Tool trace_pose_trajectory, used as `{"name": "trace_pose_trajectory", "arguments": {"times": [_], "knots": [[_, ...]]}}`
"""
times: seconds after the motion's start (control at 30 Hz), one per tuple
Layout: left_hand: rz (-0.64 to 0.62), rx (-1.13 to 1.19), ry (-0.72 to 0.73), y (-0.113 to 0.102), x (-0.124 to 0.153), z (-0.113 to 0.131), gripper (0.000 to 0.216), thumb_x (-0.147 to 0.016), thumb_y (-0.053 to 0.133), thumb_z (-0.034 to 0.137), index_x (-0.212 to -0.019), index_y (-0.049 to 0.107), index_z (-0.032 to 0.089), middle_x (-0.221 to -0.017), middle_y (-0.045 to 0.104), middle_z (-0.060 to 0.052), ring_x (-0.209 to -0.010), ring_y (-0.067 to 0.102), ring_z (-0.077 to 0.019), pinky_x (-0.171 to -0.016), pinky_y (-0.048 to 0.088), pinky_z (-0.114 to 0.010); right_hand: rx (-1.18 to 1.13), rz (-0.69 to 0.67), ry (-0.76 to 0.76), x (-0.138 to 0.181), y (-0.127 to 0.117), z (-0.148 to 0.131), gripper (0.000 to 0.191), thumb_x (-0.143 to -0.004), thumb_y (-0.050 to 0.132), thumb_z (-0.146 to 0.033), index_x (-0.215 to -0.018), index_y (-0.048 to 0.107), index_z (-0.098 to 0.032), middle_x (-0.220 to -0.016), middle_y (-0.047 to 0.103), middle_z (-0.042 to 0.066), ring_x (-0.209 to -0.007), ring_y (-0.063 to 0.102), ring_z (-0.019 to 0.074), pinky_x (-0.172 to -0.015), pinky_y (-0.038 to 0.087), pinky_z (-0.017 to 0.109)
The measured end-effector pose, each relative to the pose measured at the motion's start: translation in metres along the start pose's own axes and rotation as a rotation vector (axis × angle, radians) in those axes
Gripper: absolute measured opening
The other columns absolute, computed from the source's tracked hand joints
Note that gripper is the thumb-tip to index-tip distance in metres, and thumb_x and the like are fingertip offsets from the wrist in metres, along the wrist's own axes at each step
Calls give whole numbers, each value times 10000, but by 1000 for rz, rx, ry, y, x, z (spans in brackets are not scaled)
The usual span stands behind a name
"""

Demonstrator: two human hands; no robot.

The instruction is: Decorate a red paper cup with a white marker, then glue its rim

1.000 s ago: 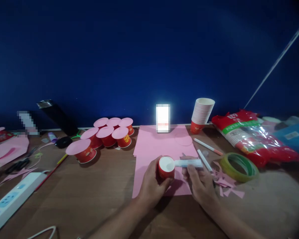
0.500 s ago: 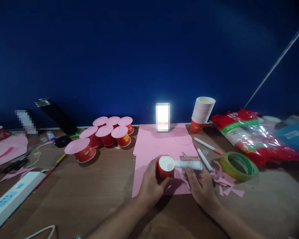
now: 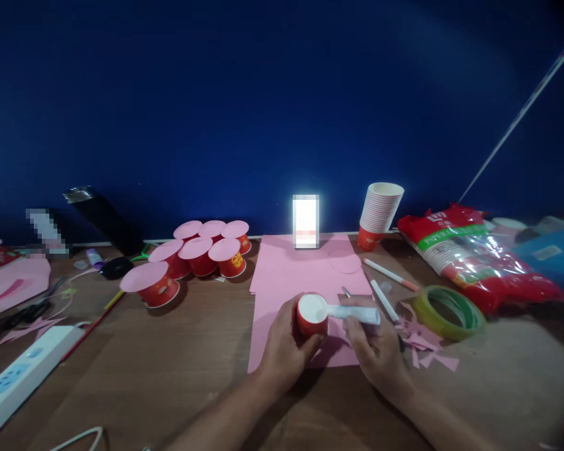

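Note:
My left hand (image 3: 284,351) is wrapped around a red paper cup (image 3: 311,329), with its round white end facing up. In my right hand (image 3: 378,347) is a whitish glue stick (image 3: 357,314), held nearly level, its tip at the edge of the cup's white end. Below both hands lie pink paper sheets (image 3: 272,326); the upper one bears a drawn circle. A pointed metal tip (image 3: 346,292) pokes out beyond my right hand; the rest of that tool is mostly hidden under the hand.
Several red cups topped with pink discs (image 3: 143,277) stand to the left, beyond a power strip (image 3: 23,369). At the right are stacked paper cups (image 3: 380,210), markers (image 3: 390,274), a tape roll (image 3: 449,313), pink scraps (image 3: 423,341) and a red plastic bag (image 3: 470,250). A lit phone (image 3: 305,220) stands behind.
The glue stick has tilted slightly, its outer end a little lower, while its tip stays at the cup. The cup stays in my left hand. A dark shape now shows at the left edge.

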State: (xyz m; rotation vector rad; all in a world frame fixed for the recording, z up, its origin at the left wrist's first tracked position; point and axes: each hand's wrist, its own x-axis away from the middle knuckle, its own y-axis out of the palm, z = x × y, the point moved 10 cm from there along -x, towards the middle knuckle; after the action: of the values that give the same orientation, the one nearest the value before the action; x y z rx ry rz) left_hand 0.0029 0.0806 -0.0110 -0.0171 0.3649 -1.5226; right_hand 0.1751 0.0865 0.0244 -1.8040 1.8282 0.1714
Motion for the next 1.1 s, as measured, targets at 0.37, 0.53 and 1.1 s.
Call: {"name": "trace_pose_trajectory", "arguments": {"times": [0.37, 0.53, 1.1], "knots": [[0, 21, 1, 2, 0, -3, 606, -745, 720, 178, -1302, 487, 234, -1286, 598, -90, -1191, 568, -267, -1045, 434, -450, 70, -6, -21, -3, -2, -10, 150, -885, 524, -253, -1003, 600, -200, -751, 634, 10, -507, 513, 111, -508, 458, 242], [3, 6, -4, 1, 0, -1, 618, -733, 722, 169, -1303, 491, 227, -1284, 597, -96, -1192, 566, -276, -1038, 440, -452, 93, -5, -44, -4, -2, -14, 139, -887, 518, -262, -980, 601, -202, -756, 639, 17, -544, 550, 131, -556, 489, 263], [15, -15, -8, 0, 1, -2, 639, -720, 729, 159, -1310, 492, 231, -1273, 598, -103, -1200, 557, -289, -1041, 431, -474, 118, -11, -85, -4, -2, -20, 115, -890, 510, -233, -972, 590, -225, -772, 665, 6, -612, 618, 156, -617, 513, 279]]}}
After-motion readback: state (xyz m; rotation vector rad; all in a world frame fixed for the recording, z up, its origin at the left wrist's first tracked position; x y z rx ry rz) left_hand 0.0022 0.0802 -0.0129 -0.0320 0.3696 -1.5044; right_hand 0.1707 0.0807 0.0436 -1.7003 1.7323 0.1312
